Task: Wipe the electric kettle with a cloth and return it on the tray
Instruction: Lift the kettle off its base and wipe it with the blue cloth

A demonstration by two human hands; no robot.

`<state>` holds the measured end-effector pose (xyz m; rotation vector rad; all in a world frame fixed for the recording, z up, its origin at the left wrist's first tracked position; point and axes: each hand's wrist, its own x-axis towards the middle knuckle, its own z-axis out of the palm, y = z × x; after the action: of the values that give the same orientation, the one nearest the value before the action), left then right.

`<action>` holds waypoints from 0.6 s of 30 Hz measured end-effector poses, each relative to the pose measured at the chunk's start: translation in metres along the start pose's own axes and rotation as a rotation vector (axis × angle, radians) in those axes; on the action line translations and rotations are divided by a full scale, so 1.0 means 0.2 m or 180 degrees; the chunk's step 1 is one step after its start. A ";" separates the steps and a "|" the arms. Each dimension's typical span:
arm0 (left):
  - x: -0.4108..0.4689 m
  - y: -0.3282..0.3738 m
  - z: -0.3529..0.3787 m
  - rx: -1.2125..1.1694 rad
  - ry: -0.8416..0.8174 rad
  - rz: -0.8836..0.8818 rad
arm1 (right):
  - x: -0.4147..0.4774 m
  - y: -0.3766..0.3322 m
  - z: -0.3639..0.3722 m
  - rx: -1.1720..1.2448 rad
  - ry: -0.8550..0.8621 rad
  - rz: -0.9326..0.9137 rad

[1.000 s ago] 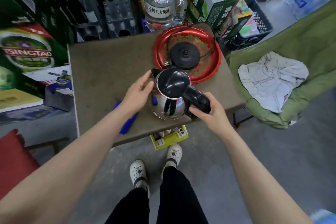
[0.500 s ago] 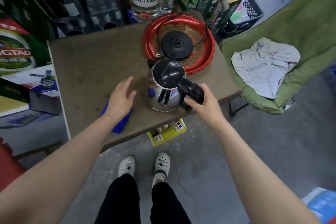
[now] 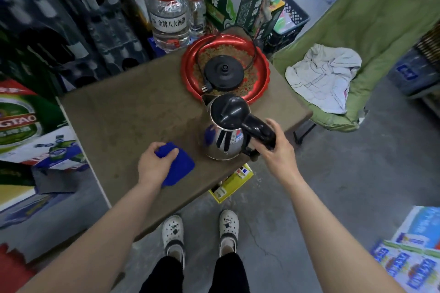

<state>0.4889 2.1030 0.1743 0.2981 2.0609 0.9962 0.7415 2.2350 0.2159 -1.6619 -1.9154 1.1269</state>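
Left hand (image 3: 156,165) gathers the blue cloth (image 3: 177,166); right hand (image 3: 276,150) steadies the kettle (image 3: 226,133) by its handle (image 3: 258,129).

Fingers of the left hand curl around a bunched corner of the cloth, which otherwise lies flat on the desk (image 3: 133,112) just left of the kettle, so the grasp looks like a pick-up in readiness for wiping. The right hand wraps the black handle, thumb raised, probably to hold the kettle from sliding or tipping once the cloth presses on it. The kettle stands upright on the desk near the front edge, off its black base (image 3: 223,72), which sits alone in the red tray (image 3: 188,71) just behind. That keeps the steel body clear all round; wiping has not yet begun.
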 end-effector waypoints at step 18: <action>-0.08 0.47 0.40 0.1044 0.0275 0.2605 | 0.14 -0.32 0.12 0.1488 0.0348 -0.0188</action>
<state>0.5467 2.2012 0.2240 1.3675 2.2055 1.1224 0.6759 2.2551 0.2427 -1.3686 -1.4780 1.3074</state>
